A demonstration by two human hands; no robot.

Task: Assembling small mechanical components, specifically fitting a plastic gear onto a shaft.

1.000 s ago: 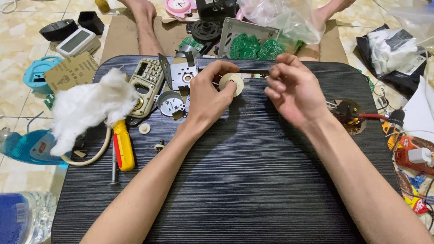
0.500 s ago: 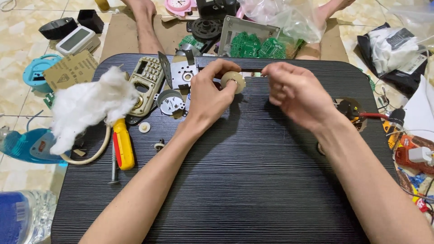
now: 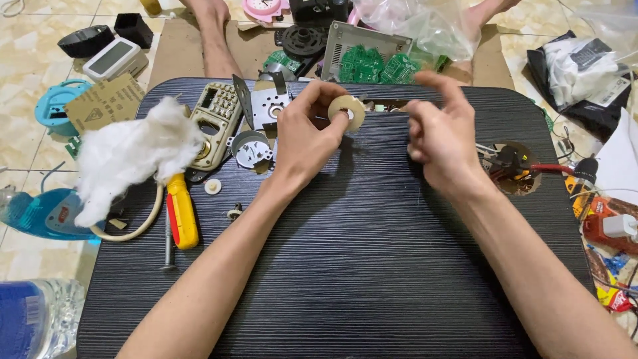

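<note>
Starting at the far left, a clear plastic bottle with a blue label [image 3: 30,319] sits on the tiled floor, and a blue plastic thing [image 3: 40,213] lies just above it, right by the edge of the dark wood-grain counter [image 3: 372,279]. A big wad of white cotton [image 3: 133,156] sits on the counter's left side, and just below it is a screwdriver with a yellow and red handle [image 3: 179,211]. Beside the cotton is a beige keypad housing [image 3: 216,123], then a shiny metal plate [image 3: 262,106] and a small round metal cup part [image 3: 251,147]. A tiny white gear-looking disc [image 3: 212,186] lies near the screwdriver.

Moving to the middle, the left hand [image 3: 302,139] is up over the counter with its grip pinching a small cream-coloured ring [image 3: 347,112], thumb and fingertips closed on its rim, so the ring is held in the air above the counter's far edge, not resting on anything. Behind it on the cardboard are green circuit boards [image 3: 375,66] in a grey tray.

The right hand [image 3: 442,139] hovers just to the right of the ring, not touching it; its grip is loosely spread, index finger pointing up, holding nothing that I can see.

Further right there's a round hole in the counter [image 3: 512,169] with wires in it, then a red-handled tool [image 3: 558,169], and off the edge a black bag with white cloth [image 3: 578,66].
</note>
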